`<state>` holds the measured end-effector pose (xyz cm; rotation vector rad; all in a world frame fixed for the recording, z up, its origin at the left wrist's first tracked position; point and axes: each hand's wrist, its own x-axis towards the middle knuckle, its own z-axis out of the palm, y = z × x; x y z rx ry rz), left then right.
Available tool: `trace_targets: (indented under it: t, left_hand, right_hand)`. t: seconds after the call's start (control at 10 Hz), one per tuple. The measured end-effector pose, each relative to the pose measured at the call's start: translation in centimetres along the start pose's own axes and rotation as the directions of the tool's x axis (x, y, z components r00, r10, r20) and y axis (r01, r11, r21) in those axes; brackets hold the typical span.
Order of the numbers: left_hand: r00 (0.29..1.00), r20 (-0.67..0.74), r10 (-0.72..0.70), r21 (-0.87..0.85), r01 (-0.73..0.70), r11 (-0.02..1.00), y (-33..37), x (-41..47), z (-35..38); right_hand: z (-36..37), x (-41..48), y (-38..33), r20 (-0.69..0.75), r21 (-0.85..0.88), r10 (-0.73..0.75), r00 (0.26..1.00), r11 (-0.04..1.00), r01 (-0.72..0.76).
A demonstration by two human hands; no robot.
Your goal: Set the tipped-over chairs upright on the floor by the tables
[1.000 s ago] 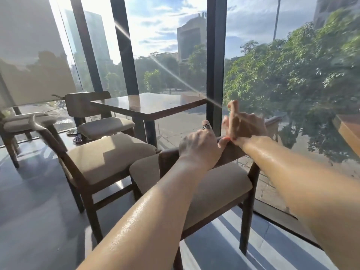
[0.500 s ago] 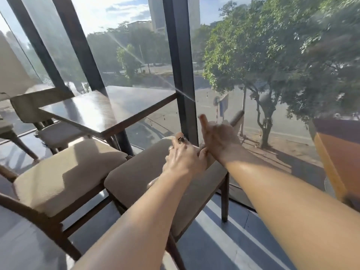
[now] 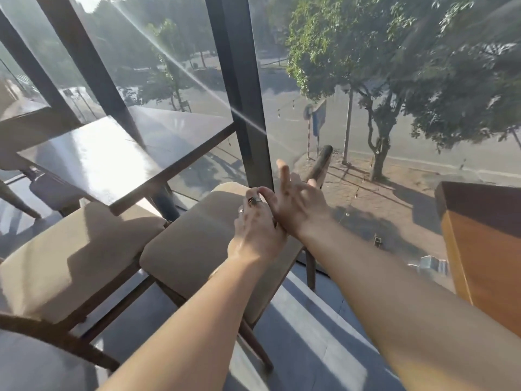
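Note:
A wooden chair with a beige seat (image 3: 194,244) stands upright on its legs beside the dark table (image 3: 112,159), close to the window. Its dark curved backrest (image 3: 321,165) runs under both my hands. My left hand (image 3: 256,230), which wears rings, is curled over the backrest, and its fingertips touch my right thumb. My right hand (image 3: 298,204) rests on the same rail with the index finger stretched out and the other fingers apart. The part of the rail beneath my hands is hidden.
A second beige chair (image 3: 70,263) stands upright, touching the first on its left. A third chair (image 3: 50,190) is behind the table. A black window post (image 3: 245,108) rises just past my hands. An orange-brown table edge (image 3: 479,249) juts in at the right.
My view has moved forward and tipped down over the chair. The chair now sits closer to the table and the window. My hands have stayed together on the backrest.

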<state>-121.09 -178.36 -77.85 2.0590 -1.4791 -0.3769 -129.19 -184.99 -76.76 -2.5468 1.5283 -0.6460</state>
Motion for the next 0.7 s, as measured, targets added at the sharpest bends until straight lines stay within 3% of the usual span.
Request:
trace_targets:
  t: [0.1,0.3,0.4,0.5,0.6,0.7]
  left_hand:
    - [0.999,-0.017,-0.029,-0.043,0.028,0.999,-0.2,0.7,0.4]
    - [0.995,-0.034,-0.096,-0.129,0.091,0.987,0.7,1.6,0.8]
    - [0.994,0.021,-0.110,-0.165,0.112,0.980,1.1,1.9,0.7]
    - [0.980,0.094,-0.177,-0.227,0.194,0.954,1.2,1.8,-0.6]
    - [0.976,0.057,-0.210,-0.225,0.218,0.950,1.6,4.1,-5.5]
    - [0.980,-0.139,-0.139,-0.447,0.063,0.892,6.5,6.9,-13.8]
  right_hand:
    - [0.4,0.7,0.2,0.034,-0.079,-0.010,0.999,0.997,0.013]
    - [-0.5,1.9,1.1,0.157,0.023,0.056,0.986,0.998,-0.061]
    - [-1.4,2.1,0.9,0.000,-0.001,-0.028,1.000,1.000,0.028]
    - [-4.7,2.8,-1.4,-0.165,0.107,-0.044,0.985,0.992,0.062]
    - [-10.2,4.3,-4.6,-0.260,0.188,-0.026,0.965,0.979,0.077]
    - [-16.0,5.7,-7.7,-0.320,0.268,-0.031,0.947,0.956,0.122]
